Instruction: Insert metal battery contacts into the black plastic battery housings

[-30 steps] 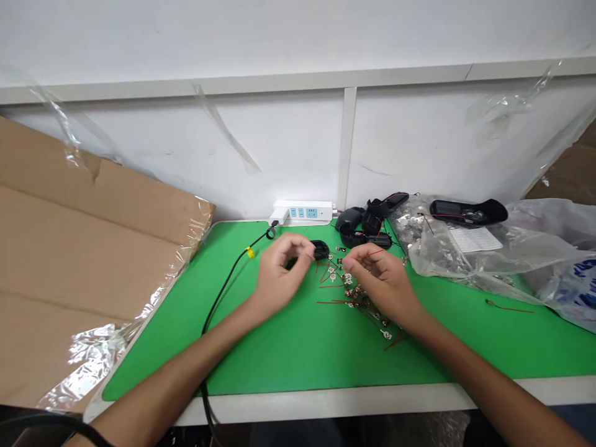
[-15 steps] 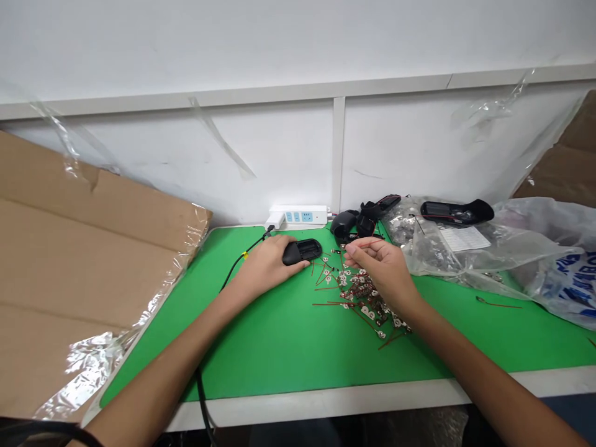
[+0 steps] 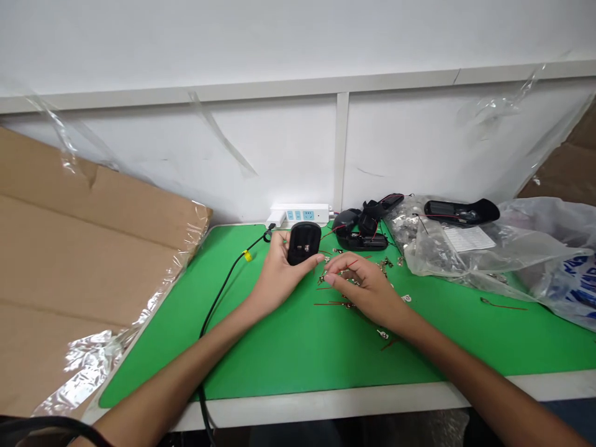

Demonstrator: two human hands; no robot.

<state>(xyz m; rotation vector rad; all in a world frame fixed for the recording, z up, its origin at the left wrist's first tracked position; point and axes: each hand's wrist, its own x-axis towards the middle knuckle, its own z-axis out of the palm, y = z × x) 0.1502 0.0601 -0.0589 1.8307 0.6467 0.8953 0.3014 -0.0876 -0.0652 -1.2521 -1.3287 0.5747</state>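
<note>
Your left hand [image 3: 278,276] grips a black plastic housing [image 3: 303,243] upright, its fingers [image 3: 281,245] wrapped behind it, above the green mat [image 3: 153,354] on the desk [image 3: 326,403]. Your right hand [image 3: 365,290] sits among scattered metal terminals [image 3: 382,333] with red wires [image 3: 331,304], its fingers [image 3: 336,271] pressed together; you cannot tell whether they pinch a wire.

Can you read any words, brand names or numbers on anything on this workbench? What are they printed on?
Blue lettering on the plastic bag: cut off and too blurred to read.
Printing on the white paper slip: too small to read.
White power strip: no readable text.
Nothing else shows readable writing.
</note>
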